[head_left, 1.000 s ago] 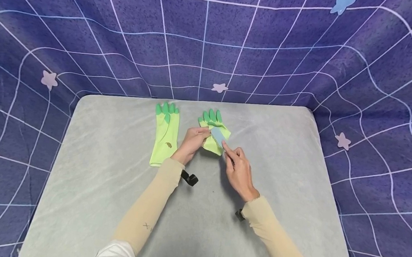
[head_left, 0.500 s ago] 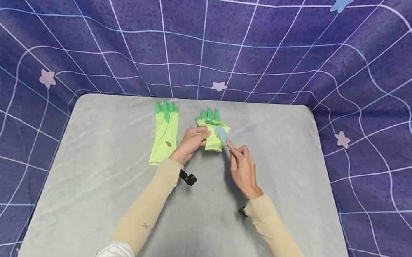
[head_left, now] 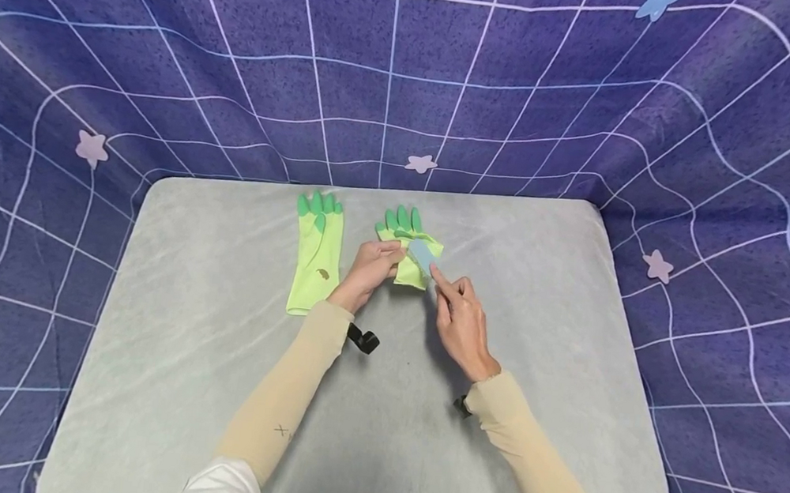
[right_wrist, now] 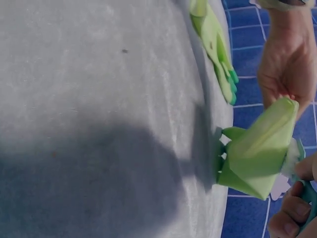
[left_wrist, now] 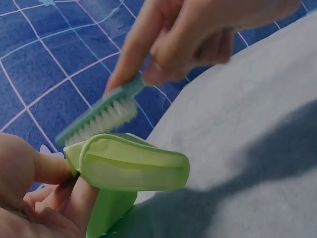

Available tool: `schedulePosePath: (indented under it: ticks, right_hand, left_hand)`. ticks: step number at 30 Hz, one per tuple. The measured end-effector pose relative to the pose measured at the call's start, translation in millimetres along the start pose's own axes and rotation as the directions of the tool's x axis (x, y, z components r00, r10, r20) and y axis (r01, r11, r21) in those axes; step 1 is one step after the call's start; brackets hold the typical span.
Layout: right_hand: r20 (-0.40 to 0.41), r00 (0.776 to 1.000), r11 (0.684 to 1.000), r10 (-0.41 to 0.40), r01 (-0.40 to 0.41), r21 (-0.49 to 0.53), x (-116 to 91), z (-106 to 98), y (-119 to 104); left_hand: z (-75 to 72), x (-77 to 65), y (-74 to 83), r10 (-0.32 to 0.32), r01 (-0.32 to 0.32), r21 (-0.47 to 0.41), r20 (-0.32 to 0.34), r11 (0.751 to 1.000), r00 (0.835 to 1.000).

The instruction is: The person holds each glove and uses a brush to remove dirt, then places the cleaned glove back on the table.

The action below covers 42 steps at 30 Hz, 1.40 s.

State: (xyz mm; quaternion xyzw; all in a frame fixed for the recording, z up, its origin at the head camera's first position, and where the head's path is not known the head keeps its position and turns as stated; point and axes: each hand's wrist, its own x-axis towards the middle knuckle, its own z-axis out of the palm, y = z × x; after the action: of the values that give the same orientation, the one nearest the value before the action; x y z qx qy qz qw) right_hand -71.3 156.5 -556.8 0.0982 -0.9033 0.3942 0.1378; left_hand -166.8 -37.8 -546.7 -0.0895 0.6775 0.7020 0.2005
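Note:
My left hand (head_left: 371,270) pinches a lime-green glove (head_left: 410,273) with darker green fingertips, holding its cuff up off the table. In the left wrist view the cuff's opening (left_wrist: 136,171) faces the camera. A blue-green scrub brush (head_left: 423,255) is gripped in my right hand (head_left: 462,324), with the index finger laid along its back. Its white bristles (left_wrist: 106,119) touch or nearly touch the glove near my left fingers. To the left, a matching glove (head_left: 317,255) lies flat, fingers pointing away, with a brown stain (head_left: 323,274) on its cuff.
The table (head_left: 210,387) has a grey cloth cover. A purple-blue curtain (head_left: 353,92) with a grid pattern and stars rises behind it and on both sides. Both forearms wear beige sleeves (head_left: 284,394) with a dark wrist mount (head_left: 363,339).
The brush shifts back and forth over the glove's cuff in small strokes, moving right and then slightly left. The held cuff changes shape a little. The left hand stays nearly still.

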Motion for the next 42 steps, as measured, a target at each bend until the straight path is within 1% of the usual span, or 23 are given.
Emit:
schedulePosePath:
  ticks: [3,9,12,14,16,18,20,21,23,25,28,32,35,38,40,42]
  right_hand:
    - [0.018,0.999,0.999,-0.03,0.031,-0.025,-0.7,1.1,0.1]
    - [-0.003,0.999,0.997,-0.05,0.05,-0.056,-0.9,-1.6,5.3]
    - [0.009,0.999,0.997,-0.036,0.036,-0.062,-2.1,-5.2,9.9]
    - [0.011,1.0,0.997,-0.015,0.015,-0.072,-3.5,-8.0,13.6]
    - [0.01,1.0,0.997,0.01,-0.009,-0.08,-5.2,-10.1,17.4]
    - [0.0,1.0,0.997,0.029,-0.029,-0.075,-6.6,-11.8,19.7]
    - [-0.014,0.999,0.998,0.031,-0.032,-0.063,-7.4,-12.6,20.6]
    - [-0.023,0.999,0.998,0.026,-0.027,-0.054,-7.4,-12.7,20.4]
    - [-0.045,0.999,0.999,0.015,-0.017,-0.028,-6.6,-12.6,18.2]
    - [-0.06,0.998,1.0,0.009,-0.009,-0.011,-4.9,-11.7,15.3]
    - [-0.055,0.998,1.0,0.008,-0.008,0.011,-1.7,-8.9,9.4]
    - [-0.039,0.999,1.0,0.01,-0.009,0.022,1.3,-5.3,4.7]
    - [-0.058,0.998,1.0,0.012,-0.011,0.027,1.3,-4.5,4.5]
    - [-0.084,0.996,1.0,0.006,-0.003,0.03,0.6,-2.8,4.5]
    - [-0.092,0.996,0.999,-0.005,0.008,0.031,0.0,0.0,3.6]
    - [-0.076,0.997,0.999,-0.019,0.022,0.031,-0.6,3.1,2.4]
  left_hand:
    - [0.1,-0.3,2.3,0.002,-0.002,-0.014,-0.001,1.0,1.0]
    - [-1.9,0.2,2.7,0.0,0.0,-0.014,-0.002,1.0,1.0]
    - [-4.2,0.6,1.7,-0.022,0.022,-0.015,-0.002,1.0,1.0]
    - [-7.3,0.5,1.8,-0.031,0.031,-0.012,-0.026,0.999,0.999]
    - [-10.3,-0.1,3.2,-0.022,0.022,-0.008,-0.057,1.0,0.998]
    - [-13.0,-0.2,4.7,-0.002,0.003,0.015,-0.08,1.0,0.997]
    - [-13.8,0.8,5.8,0.024,-0.021,0.043,-0.076,0.999,0.997]
    - [-13.4,1.3,6.1,0.027,-0.024,0.054,-0.067,0.998,0.997]
    - [-12.1,2.3,5.7,0.022,-0.019,0.07,-0.048,0.997,0.999]
    - [-9.7,2.7,4.8,0.008,-0.006,0.061,-0.034,0.998,0.999]
    - [-6.8,1.0,4.0,-0.013,0.014,0.032,-0.028,0.999,1.0]
    - [-6.3,0.5,3.4,-0.019,0.019,-0.002,-0.032,1.0,0.999]
    - [-6.8,2.4,3.9,-0.027,0.026,-0.089,-0.007,0.996,1.0]
    - [-7.0,4.0,4.0,-0.039,0.043,-0.193,0.026,0.98,0.999]
    - [-7.5,4.1,3.4,-0.041,0.051,-0.22,0.05,0.974,0.998]
    - [-7.4,4.0,2.6,-0.04,0.051,-0.217,0.054,0.975,0.998]
